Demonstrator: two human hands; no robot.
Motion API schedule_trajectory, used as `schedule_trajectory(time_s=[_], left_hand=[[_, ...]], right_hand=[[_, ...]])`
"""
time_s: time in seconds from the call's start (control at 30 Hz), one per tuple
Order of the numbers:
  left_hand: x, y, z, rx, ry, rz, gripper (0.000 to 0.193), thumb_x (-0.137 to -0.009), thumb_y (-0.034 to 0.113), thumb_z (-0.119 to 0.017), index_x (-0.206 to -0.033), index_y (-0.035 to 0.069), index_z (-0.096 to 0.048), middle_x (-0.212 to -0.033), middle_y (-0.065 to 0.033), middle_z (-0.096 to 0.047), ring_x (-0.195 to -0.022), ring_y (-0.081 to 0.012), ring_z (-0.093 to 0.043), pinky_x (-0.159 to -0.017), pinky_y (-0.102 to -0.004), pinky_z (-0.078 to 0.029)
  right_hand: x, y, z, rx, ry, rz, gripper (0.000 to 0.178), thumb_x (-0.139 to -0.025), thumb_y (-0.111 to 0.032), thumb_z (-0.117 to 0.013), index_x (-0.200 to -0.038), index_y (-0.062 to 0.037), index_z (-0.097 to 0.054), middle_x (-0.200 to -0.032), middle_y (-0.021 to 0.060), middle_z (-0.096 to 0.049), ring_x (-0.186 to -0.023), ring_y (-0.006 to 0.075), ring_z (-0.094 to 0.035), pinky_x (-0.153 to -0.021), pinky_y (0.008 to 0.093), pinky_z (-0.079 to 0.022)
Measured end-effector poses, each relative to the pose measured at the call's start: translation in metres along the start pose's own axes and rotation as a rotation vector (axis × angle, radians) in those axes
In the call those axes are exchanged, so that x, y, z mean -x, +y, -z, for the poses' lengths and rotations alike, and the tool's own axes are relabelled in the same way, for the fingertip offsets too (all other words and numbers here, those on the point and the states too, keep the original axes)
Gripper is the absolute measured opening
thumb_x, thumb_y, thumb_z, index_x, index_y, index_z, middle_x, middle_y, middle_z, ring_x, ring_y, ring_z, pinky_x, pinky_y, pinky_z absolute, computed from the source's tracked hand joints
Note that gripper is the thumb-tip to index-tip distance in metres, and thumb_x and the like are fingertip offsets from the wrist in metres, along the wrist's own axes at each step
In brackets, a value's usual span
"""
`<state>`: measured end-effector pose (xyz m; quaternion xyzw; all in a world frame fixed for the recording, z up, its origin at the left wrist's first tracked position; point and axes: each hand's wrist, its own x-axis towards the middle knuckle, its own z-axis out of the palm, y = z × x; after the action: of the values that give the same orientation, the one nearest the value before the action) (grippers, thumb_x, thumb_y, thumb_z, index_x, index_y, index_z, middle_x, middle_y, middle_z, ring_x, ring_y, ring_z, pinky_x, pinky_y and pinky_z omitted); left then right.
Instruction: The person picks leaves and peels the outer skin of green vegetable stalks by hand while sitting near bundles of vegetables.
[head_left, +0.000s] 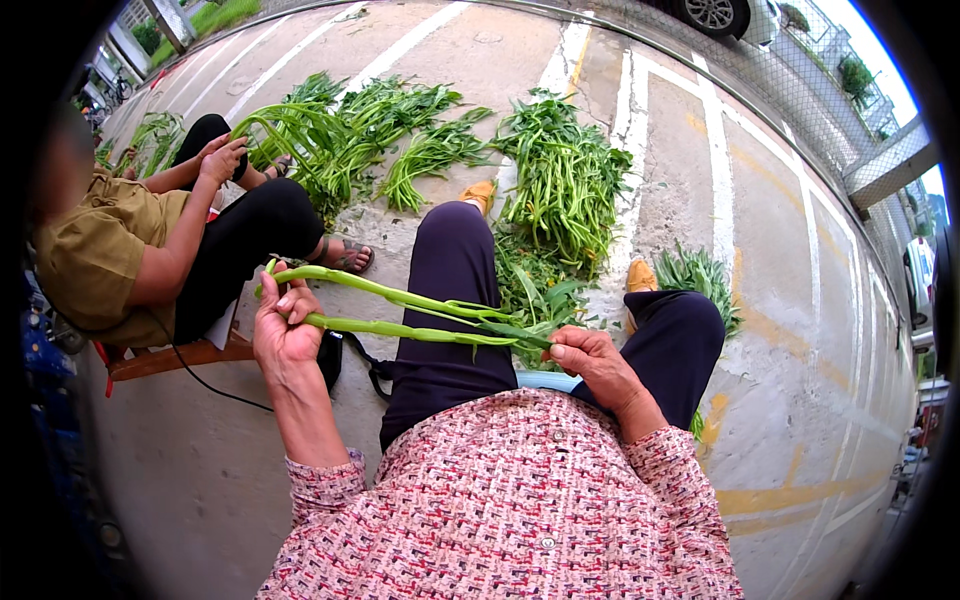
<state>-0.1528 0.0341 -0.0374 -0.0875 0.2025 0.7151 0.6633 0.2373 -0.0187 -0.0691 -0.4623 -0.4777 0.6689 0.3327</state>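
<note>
Two long green leafy-vegetable stalks (pixel 400 327) stretch across above my lap, pale green with darker leaves at the right end. My left hand (pixel 287 322) is closed round their thick ends, and one stalk's end pokes out above the fingers. At the other side my right hand (pixel 593 362) pinches the dark leaf tips between thumb and fingers. Beyond my knees lies a big heap of the same leafy stalks (pixel 560 190) on the ground. Loose leaves and trimmings (pixel 535 290) lie between my legs, partly hidden by the stalks and my right hand.
On the left a seated person (pixel 130 230) holds green stalks in both hands. More leafy stalks (pixel 350 135) spread in front of them. A smaller bunch (pixel 700 280) lies beside my right foot. Painted lines mark the concrete (pixel 780 250). A wire fence (pixel 830 90) and parked car (pixel 730 12) stand beyond.
</note>
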Motion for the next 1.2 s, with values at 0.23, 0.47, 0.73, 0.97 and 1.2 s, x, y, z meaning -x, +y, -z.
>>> schedule_trajectory(time_s=[0.23,0.47,0.73,0.97,1.2], left_hand=[[-0.004,-0.009,-0.004,0.032,0.050,-0.023,0.027,-0.082,0.022,-0.062,-0.096,-0.002,-0.061,-0.077,-0.0139,-0.057,-0.046,-0.0059,-0.040,-0.036,-0.0162,-0.026],[-0.001,-0.011,-0.012,0.001,0.056,-0.031,0.026,-0.083,0.022,-0.062,-0.095,-0.001,-0.061,-0.077,-0.0147,-0.057,-0.045,-0.0056,-0.040,-0.035,-0.0160,-0.026],[0.008,-0.032,-0.035,-0.063,0.089,-0.058,0.027,-0.083,0.022,-0.062,-0.095,-0.002,-0.061,-0.076,-0.0131,-0.056,-0.045,-0.0054,-0.038,-0.034,-0.0160,-0.025],[0.006,-0.039,-0.036,-0.129,0.041,0.005,0.027,-0.081,0.023,-0.064,-0.096,0.001,-0.061,-0.079,-0.0134,-0.058,-0.047,-0.0055,-0.040,-0.036,-0.0160,-0.027],[0.011,-0.052,-0.044,-0.146,0.068,-0.040,0.026,-0.084,0.019,-0.061,-0.098,-0.002,-0.060,-0.078,-0.0114,-0.056,-0.046,-0.0047,-0.038,-0.034,-0.0150,-0.026]], right_hand=[[0.006,-0.001,0.003,-0.491,0.033,-0.191,0.016,-0.085,-0.020,-0.058,-0.083,-0.0046,-0.058,-0.074,0.0034,-0.060,-0.055,0.0049,-0.046,-0.048,0.0169,-0.037],[0.006,0.004,0.011,-0.490,-0.045,-0.208,0.014,-0.086,-0.016,-0.054,-0.089,-0.0030,-0.058,-0.067,0.0014,-0.058,-0.048,0.0037,-0.041,-0.044,0.0161,-0.032],[0.001,0.005,0.011,-0.311,-0.003,-0.198,0.016,-0.079,-0.005,-0.044,-0.088,-0.0009,-0.057,-0.063,0.0002,-0.054,-0.046,0.0023,-0.035,-0.042,0.0161,-0.027],[-0.007,0.014,0.007,-0.234,0.122,-0.115,0.016,-0.073,-0.002,-0.043,-0.077,-0.0007,-0.058,-0.060,-0.0006,-0.053,-0.045,0.0025,-0.034,-0.042,0.0177,-0.026],[-0.010,0.023,0.004,-0.202,0.211,-0.047,0.015,-0.075,-0.001,-0.043,-0.075,-0.0010,-0.058,-0.059,0.0008,-0.053,-0.045,0.0034,-0.035,-0.042,0.0183,-0.026]])
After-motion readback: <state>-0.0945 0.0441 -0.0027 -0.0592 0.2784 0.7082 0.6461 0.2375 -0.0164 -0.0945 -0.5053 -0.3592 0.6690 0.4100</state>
